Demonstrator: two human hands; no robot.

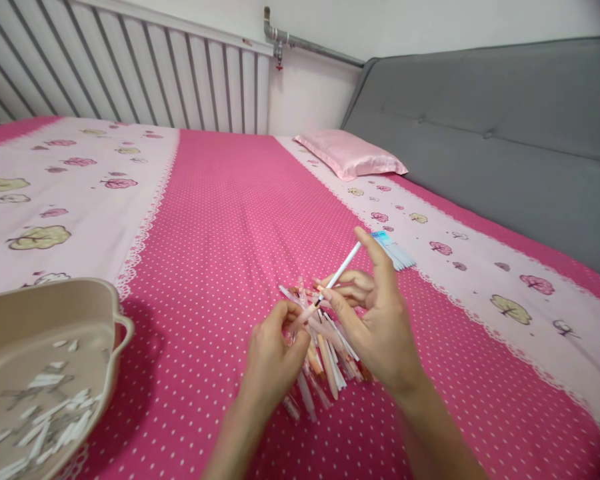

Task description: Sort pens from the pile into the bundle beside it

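Note:
My right hand (380, 320) pinches a white pen refill (343, 265), slanted up to the right, with its index finger raised near the upper end. The refill's dark lower tip is at the mouth of a pale pink pen barrel (306, 315); I cannot tell how far inside it is. My left hand (277, 350) is closed around that barrel. Below both hands lies a loose pile of pen parts (327, 357), pink, clear, orange and white, partly hidden by my fingers.
A beige basin (113, 373) with small white and clear pieces stands at the left. A blue-topped pack of white sticks (395, 252) lies beyond my right hand. Behind are a pink pillow (350, 155), a grey headboard (480, 127) and a white radiator (180, 73). The pink bedspread (230, 193) lies underneath.

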